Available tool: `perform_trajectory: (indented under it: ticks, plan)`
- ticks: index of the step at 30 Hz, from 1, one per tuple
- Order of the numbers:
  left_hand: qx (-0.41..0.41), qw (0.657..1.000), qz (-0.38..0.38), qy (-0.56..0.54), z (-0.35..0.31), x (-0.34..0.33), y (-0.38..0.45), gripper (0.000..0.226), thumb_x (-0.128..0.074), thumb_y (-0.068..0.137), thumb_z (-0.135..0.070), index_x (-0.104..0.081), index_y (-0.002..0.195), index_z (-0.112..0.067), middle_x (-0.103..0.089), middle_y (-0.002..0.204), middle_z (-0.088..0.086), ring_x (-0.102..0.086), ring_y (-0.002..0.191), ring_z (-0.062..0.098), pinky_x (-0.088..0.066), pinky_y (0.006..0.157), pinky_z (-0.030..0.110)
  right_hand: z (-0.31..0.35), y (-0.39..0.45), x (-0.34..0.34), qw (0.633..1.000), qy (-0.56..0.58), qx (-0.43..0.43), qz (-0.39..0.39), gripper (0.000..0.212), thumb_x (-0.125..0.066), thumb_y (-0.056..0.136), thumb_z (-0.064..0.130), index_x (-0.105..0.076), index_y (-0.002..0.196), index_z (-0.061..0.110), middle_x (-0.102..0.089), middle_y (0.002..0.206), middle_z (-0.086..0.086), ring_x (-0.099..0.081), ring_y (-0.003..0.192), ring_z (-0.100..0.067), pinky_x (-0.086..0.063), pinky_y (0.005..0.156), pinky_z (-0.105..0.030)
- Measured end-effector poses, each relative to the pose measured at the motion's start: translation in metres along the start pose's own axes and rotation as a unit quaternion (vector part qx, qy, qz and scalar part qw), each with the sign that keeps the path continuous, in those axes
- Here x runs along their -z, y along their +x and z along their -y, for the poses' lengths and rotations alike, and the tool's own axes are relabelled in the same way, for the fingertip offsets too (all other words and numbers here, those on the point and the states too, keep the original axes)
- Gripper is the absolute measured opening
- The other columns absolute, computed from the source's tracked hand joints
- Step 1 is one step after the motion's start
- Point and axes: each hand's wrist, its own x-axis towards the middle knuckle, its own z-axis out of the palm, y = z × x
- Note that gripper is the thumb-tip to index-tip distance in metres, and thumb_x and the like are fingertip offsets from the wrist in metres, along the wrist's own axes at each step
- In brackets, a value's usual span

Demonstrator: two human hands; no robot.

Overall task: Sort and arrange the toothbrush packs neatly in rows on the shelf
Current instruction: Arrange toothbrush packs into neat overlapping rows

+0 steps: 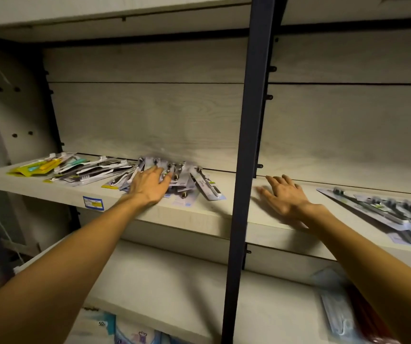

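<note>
A loose pile of grey toothbrush packs [194,184] lies on the pale wooden shelf [194,214], left of a dark upright post. My left hand [150,184] lies flat on this pile with fingers spread. Further left sit black-and-white toothbrush packs [95,171] and yellow and teal packs [40,166]. My right hand [283,194] rests open on bare shelf just right of the post, holding nothing. At the far right, a neat overlapping row of grey toothbrush packs [383,212] lies flat on the shelf.
A dark metal post [249,170] stands in front of the shelf between my hands. A blue price label [93,202] sticks to the shelf's front edge. A lower shelf holds blue packets [336,309] at the right and other packets [125,331] at the bottom left.
</note>
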Motion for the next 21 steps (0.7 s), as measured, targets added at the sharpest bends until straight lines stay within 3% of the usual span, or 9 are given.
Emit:
perform_trajectory:
  ticks: [2,5,11,17,21]
  plan:
    - [-0.014,1.0,0.005,0.015,0.0,0.0,-0.002,0.07,-0.014,0.102,-0.064,-0.021,0.159,-0.024,-0.016,0.167,0.003,-0.016,0.153,0.026,-0.001,0.123,0.049,-0.003,-0.004,-0.002,1.0,0.015,-0.007,-0.007,0.079,-0.017,0.097,0.07,-0.019,0.159,0.021,-0.019,0.166,-0.004,-0.008,0.154,-0.026,-0.012,0.122,-0.05]
    - [-0.027,0.999,-0.025,0.024,0.001,0.001,-0.012,0.071,-0.007,0.1,-0.064,-0.012,0.16,-0.026,-0.005,0.168,0.004,-0.004,0.155,0.025,0.003,0.125,0.048,-0.006,-0.011,-0.002,1.0,0.021,-0.011,-0.011,0.076,-0.019,0.098,0.068,-0.023,0.158,0.021,-0.022,0.165,-0.004,-0.011,0.153,-0.025,-0.015,0.122,-0.05]
    - [-0.085,0.986,-0.133,-0.055,-0.025,0.009,-0.047,0.061,-0.022,0.106,-0.051,-0.031,0.156,-0.016,-0.023,0.165,0.009,-0.019,0.152,0.026,-0.01,0.125,0.043,-0.016,-0.038,0.013,0.999,-0.01,-0.024,-0.02,0.076,-0.018,0.099,0.065,-0.022,0.158,0.018,-0.023,0.164,-0.007,-0.011,0.153,-0.027,-0.014,0.121,-0.051]
    - [-0.142,0.963,-0.193,-0.12,-0.075,0.016,-0.105,0.065,-0.028,0.104,-0.049,-0.022,0.158,-0.013,-0.015,0.167,0.005,-0.017,0.153,0.026,-0.011,0.125,0.04,-0.024,-0.095,0.033,0.998,-0.033,-0.045,-0.031,0.073,-0.02,0.101,0.063,-0.022,0.158,0.018,-0.023,0.164,-0.008,-0.01,0.153,-0.028,-0.012,0.122,-0.051]
    - [-0.24,0.932,-0.251,-0.103,-0.113,0.023,-0.144,0.071,-0.041,0.1,-0.045,-0.022,0.156,-0.007,-0.011,0.167,0.012,-0.018,0.152,0.029,-0.014,0.125,0.043,-0.03,-0.143,0.044,0.996,-0.036,-0.049,-0.063,0.072,-0.021,0.101,0.062,-0.022,0.157,0.018,-0.022,0.164,-0.008,-0.008,0.154,-0.027,-0.011,0.122,-0.05]
